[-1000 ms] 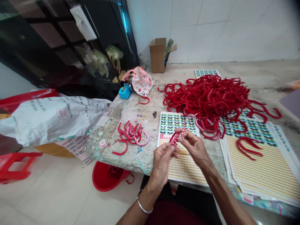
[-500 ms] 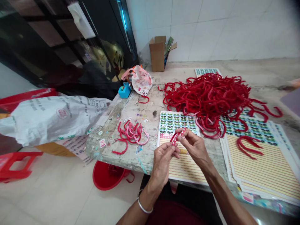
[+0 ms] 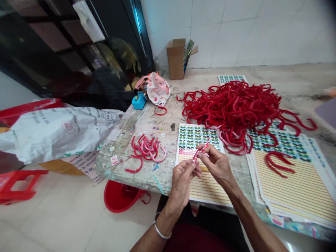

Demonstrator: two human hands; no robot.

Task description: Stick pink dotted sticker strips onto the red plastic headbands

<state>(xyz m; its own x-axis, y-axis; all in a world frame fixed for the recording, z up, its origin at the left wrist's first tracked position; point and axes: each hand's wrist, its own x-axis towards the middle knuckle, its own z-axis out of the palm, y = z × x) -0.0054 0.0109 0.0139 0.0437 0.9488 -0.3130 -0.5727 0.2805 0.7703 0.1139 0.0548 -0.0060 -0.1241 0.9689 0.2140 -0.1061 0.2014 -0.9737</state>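
Observation:
A thin red curved strip with a pink, white-dotted face [image 3: 195, 156] is pinched between both hands above a sticker sheet. My left hand [image 3: 182, 176] grips its lower end between thumb and fingertips. Higher up, the thumb and fingers of my right hand [image 3: 217, 162] close on the same strip, whose tip sticks out beyond them. Beneath lies the sticker sheet [image 3: 210, 190], with green and blue pictures at the top, a pink dotted row and yellow striped rows below. A large heap of red curved strips [image 3: 233, 105] rises just behind the sheet.
A smaller pile of red and pink strips [image 3: 148, 148] lies on the left of the worn table [image 3: 165, 140]. More sheets [image 3: 296, 182] are stacked at right. Farther back stand a blue box [image 3: 139, 102], a patterned bag [image 3: 159, 92] and a cardboard box [image 3: 175, 63]. A red bucket [image 3: 112, 199] sits below.
The strip has turned in my fingers, so its dotted face and protruding upper tip show more. Both hands stay in nearly the same place.

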